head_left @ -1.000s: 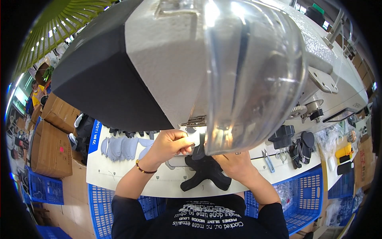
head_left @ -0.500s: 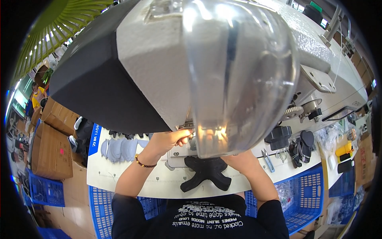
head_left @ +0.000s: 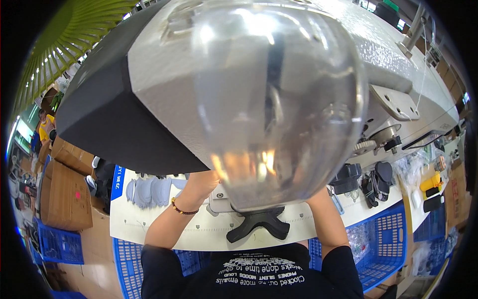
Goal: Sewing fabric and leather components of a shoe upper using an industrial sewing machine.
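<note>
A large grey-white sewing machine head with a clear plastic shield fills the upper middle and hides much of my hands. My left hand is beneath the machine head, near the metal plate on the table; its fingers are hidden. Behind the shield's lower right edge, only the wrist side of my right hand shows, and its fingers cannot be seen. A black padded piece with spread arms lies on the table between my forearms, its far part covered by the shield.
Grey curved fabric pieces lie in a row on the white table, left of me. Right of the machine are blue-handled snips and black parts. Blue baskets sit below the table edge. Cardboard boxes stand left.
The shield now sits further left in view and covers more. My left fingers, earlier pinched near the needle area, are now hidden. My right hand has shifted right, away from the black piece.
</note>
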A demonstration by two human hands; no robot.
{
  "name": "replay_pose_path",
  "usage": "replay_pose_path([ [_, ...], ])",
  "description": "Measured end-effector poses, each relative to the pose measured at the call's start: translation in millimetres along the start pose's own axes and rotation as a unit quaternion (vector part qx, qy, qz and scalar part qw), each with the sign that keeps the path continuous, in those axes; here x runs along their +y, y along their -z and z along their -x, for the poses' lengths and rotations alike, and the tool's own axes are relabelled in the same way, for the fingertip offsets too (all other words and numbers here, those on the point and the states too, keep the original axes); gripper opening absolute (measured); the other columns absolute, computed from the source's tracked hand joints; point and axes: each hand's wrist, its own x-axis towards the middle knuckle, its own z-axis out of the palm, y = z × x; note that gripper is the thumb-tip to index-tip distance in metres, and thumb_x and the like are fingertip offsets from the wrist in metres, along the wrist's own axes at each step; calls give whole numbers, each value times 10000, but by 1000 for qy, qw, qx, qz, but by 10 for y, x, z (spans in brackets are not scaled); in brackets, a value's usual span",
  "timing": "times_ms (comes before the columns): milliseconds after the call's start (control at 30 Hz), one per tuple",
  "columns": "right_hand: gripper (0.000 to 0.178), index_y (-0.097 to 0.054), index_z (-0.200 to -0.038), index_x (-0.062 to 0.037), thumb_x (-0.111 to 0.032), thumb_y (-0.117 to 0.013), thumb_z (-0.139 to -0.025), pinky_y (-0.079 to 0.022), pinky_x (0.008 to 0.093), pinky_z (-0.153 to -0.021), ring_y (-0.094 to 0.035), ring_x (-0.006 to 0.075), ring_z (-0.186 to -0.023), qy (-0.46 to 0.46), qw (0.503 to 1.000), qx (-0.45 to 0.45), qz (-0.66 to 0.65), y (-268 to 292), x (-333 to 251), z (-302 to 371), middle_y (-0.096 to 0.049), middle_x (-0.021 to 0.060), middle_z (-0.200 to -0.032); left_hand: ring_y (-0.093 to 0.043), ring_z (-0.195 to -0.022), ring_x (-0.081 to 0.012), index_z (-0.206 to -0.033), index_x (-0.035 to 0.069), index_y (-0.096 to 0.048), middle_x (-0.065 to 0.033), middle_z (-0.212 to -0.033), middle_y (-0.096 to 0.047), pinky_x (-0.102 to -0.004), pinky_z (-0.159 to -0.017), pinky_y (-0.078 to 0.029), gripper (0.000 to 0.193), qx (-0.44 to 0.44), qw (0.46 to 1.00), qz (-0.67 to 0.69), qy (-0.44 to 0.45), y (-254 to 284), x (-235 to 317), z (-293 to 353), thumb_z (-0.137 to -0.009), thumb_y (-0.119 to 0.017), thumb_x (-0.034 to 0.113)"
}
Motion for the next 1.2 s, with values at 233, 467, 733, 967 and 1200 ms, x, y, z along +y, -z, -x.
replay_pose_path([
  [233,211,-605,-834,-155,-289,-521,-693,-440,345,-652,-562,271,-755,-82,972,-197,96,-116,370,-29,-599,82,-803,-501,-489,-119,-892,-26,-516,-91,-640,-545,-195,-419,-405,162,7,873,-478,-99,96,-256,3,-788,-507,98],
  [467,229,-591,-844,-122,-288,-515,-706,-437,349,-642,-565,266,-749,-37,979,-172,103,12,231,-43,-594,102,-801,-498,-501,-101,-832,5,-544,-59,-629,-549,-198,-432,-395,125,47,990,101,86,51,-196,-34,-807,-505,121],
  [733,239,-579,-771,-71,-30,-573,-535,-420,342,-643,-536,244,-722,84,994,64,-38,-167,-51,177,-561,53,-772,-516,-548,-64,-804,22,-565,-22,-646,-563,-187,-441,-404,136,153,972,-164,-70,-86,-427,109,-817,-509,146],
  [967,230,-582,-756,-58,-31,-574,-529,-419,333,-645,-532,237,-748,102,991,80,-13,-246,17,151,-561,70,-772,-507,-550,-45,-837,42,-562,-16,-694,-570,-164,-441,-394,145,168,943,-243,-153,-71,-502,46,-822,-511,177],
  [1200,173,-562,-695,-49,-11,-548,-527,-418,327,-619,-507,237,-672,95,993,55,43,-237,19,132,-527,63,-706,-509,-525,-58,-810,19,-566,-37,-665,-564,-162,-434,-395,126,121,981,-139,-53,-66,-346,52,-804,-518,136],
])
